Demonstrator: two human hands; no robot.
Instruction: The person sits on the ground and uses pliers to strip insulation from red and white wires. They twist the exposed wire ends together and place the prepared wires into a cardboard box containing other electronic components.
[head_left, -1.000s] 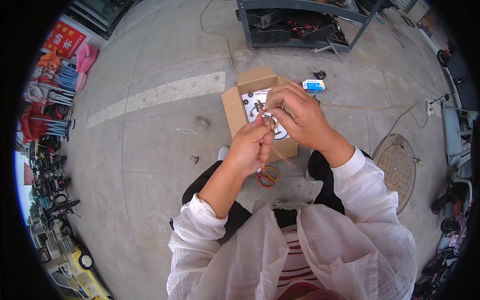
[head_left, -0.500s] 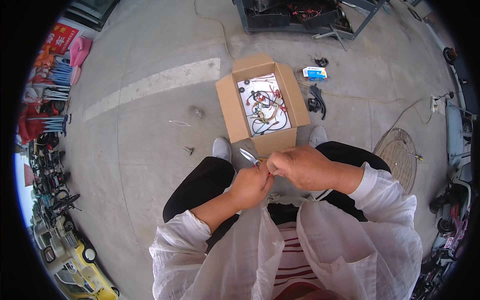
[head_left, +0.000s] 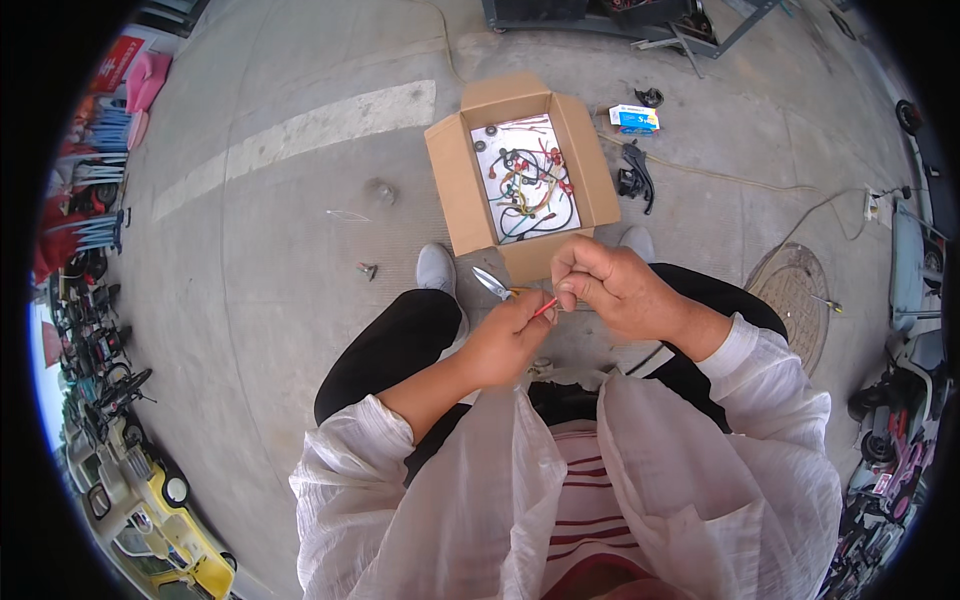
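A thin red piece like a wire spans the gap between my two hands. The closed fingers of my left hand grip its lower end. My right hand pinches at its upper tip, thumb pressed against the curled fingers. Just beyond the left knuckles show the silver blades of scissors, a bit of orange handle beside them. The rest of the scissors is hidden behind the left hand, and I cannot tell whether they are held or lie below. An open cardboard box stands ahead, with loose coloured wires inside.
Right of the box lie a black lever-like part and a blue-and-white carton. A small metal piece and a thin white loop are on the concrete at left. A round manhole cover is at right; a cart stands far back.
My right hand has drawn away from the left, up and to the right, exposing the red piece between them. The whole view has shifted slightly, so the box sits higher.
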